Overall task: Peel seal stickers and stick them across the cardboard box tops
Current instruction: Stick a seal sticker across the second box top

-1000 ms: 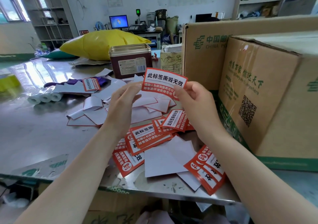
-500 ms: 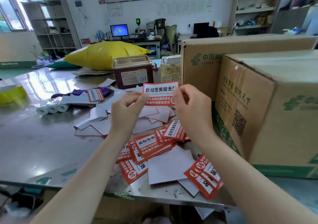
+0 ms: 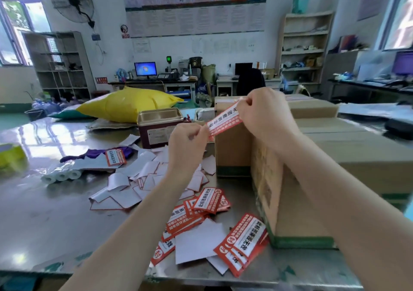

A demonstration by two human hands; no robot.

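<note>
Gleaming under window light, the steel table (image 3: pixel 44 201) carries curled white backing papers (image 3: pixel 125 192) and glossy red stickers (image 3: pixel 207 199). Above them the left hand (image 3: pixel 187 143) pinches the low end of a red-and-white seal sticker (image 3: pixel 223 123), the right hand (image 3: pixel 266 114) its raised end. Matte brown cardboard boxes (image 3: pixel 335 156) stand just beside, rightward.
</note>
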